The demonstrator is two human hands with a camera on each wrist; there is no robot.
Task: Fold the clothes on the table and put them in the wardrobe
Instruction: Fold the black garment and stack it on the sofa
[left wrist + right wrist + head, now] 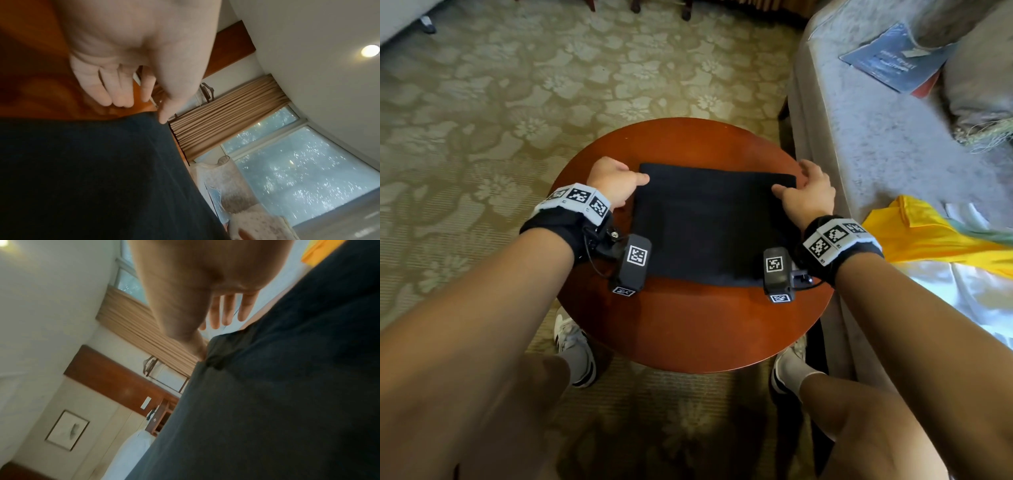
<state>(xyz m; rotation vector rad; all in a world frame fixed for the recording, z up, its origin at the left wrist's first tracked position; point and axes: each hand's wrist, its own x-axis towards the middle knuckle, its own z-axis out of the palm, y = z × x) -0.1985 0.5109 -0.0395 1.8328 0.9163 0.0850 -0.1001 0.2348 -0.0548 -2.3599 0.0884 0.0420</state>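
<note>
A dark navy garment [709, 222] lies folded into a flat rectangle on the round red-brown table [688, 335]. My left hand [613, 181] is at its far left corner. In the left wrist view that hand [131, 68] has its fingers stretched down to the table [41, 81] beside the garment [92, 178], thumb tip touching its edge. My right hand [808, 195] is at the far right corner. The right wrist view shows that hand [205, 288] with fingers spread straight past the garment [287, 386] and the thumb pressing its corner.
A grey upholstered seat [876, 154] stands against the table's right side, with a blue booklet [893, 58], a yellow cloth [935, 236] and a white cloth [962, 298] on it. Patterned carpet [517, 102] surrounds the table. My feet are under its near edge.
</note>
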